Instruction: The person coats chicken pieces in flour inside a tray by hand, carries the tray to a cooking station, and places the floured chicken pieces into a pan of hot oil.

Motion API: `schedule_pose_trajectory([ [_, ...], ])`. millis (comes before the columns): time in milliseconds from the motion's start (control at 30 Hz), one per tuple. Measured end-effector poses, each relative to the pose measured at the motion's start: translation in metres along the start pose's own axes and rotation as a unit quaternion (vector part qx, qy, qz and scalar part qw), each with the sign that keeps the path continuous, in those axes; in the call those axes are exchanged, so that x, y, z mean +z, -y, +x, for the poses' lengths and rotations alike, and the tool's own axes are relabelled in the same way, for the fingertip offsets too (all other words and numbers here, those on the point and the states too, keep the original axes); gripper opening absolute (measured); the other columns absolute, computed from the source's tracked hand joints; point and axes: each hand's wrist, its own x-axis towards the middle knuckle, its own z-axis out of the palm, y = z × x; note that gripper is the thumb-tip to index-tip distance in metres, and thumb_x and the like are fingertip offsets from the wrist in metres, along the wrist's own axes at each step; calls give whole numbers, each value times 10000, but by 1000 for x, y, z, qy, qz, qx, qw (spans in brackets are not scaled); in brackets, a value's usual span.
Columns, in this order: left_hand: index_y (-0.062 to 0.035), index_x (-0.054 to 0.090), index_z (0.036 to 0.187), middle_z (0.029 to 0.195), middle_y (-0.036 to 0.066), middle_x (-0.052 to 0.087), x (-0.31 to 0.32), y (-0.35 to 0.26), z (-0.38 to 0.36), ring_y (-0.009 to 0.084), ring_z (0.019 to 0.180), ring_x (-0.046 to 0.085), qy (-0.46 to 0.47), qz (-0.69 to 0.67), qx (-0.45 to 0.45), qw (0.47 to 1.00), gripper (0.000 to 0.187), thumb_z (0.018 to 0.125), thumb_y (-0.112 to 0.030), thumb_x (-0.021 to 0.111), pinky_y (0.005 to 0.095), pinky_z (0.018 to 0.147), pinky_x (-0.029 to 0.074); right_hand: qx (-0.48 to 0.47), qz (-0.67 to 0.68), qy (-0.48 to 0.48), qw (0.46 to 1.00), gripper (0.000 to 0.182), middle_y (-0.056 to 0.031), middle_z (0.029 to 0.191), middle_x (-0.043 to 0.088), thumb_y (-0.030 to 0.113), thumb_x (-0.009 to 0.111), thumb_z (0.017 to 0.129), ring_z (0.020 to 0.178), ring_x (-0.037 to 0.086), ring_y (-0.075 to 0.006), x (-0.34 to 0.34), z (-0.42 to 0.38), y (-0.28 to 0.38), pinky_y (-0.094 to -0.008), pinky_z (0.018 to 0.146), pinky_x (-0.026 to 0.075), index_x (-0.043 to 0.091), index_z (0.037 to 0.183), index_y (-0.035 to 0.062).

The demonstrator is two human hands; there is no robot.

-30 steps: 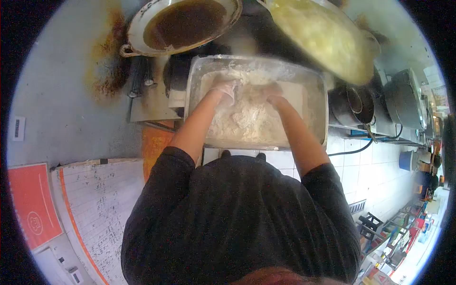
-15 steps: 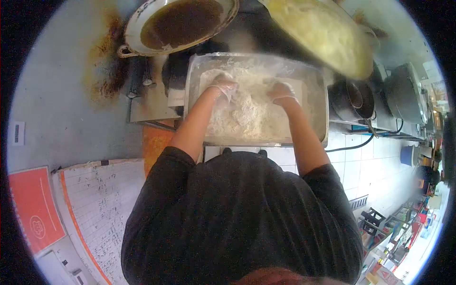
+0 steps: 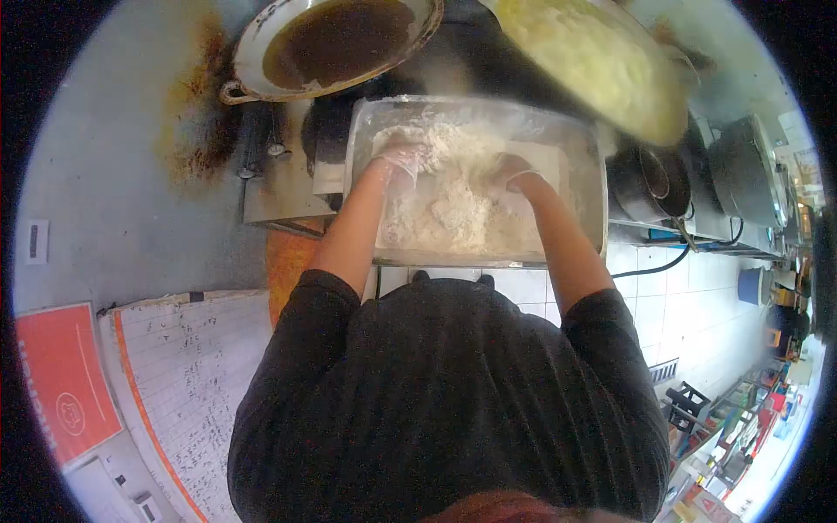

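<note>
A rectangular metal tray (image 3: 588,187) in front of me holds white flour (image 3: 527,228), with a lumpy, flour-coated heap (image 3: 455,207) near its middle. My left hand (image 3: 403,160), in a clear glove, is in the flour at the left part of the tray, its fingers blurred and partly covered. To the right of the heap is my right hand (image 3: 513,171), also gloved and dusted, with its fingers hidden by flour and haze.
A wide pan of dark liquid (image 3: 340,44) stands beyond the tray at the left, and one with foamy yellow contents (image 3: 602,65) at the right. A dark pot (image 3: 645,183) sits right of the tray. Written sheets (image 3: 200,375) hang at the left.
My hands have moved slightly within the flour, and my right hand has sunk deeper into the haze. The flour near my left hand is heaped differently.
</note>
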Motion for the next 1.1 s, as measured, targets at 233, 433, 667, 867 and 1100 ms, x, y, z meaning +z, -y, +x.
schedule_pose_trajectory([
  [233,-10,682,828,796,117,672,9,-71,-32,186,690,630,5,-267,61,962,199,764,-191,731,360,626,501,96,-96,-218,967,370,-268,1008,662,318,602,825,944,649,-373,-6,-12,54,-424,828,497,684,981,-8],
  [433,17,679,789,812,183,686,19,-98,-43,237,752,666,-99,34,0,995,278,706,-226,785,374,658,523,98,29,-252,962,380,-292,993,646,311,616,816,958,630,-416,-9,-14,34,-443,838,494,672,963,-35],
  [667,-6,692,949,913,203,694,39,-101,-55,254,807,675,-167,36,79,982,317,748,-245,742,374,709,530,87,31,-274,957,348,-294,939,651,276,607,835,933,638,-416,-26,-53,72,-454,827,499,670,959,-44],
  [867,20,657,985,891,126,684,47,-80,-35,218,775,644,-98,-284,32,953,393,713,-239,773,360,685,513,56,1,-268,962,397,-293,972,644,314,640,842,943,620,-436,-47,-80,81,-466,835,498,649,1036,-31],
  [1100,34,619,938,720,48,587,21,-97,-76,136,629,537,-173,-169,9,970,339,747,-207,762,313,537,425,-16,-415,-342,843,256,-184,886,649,231,535,891,810,646,-323,-162,-168,96,-420,692,532,651,897,3],
])
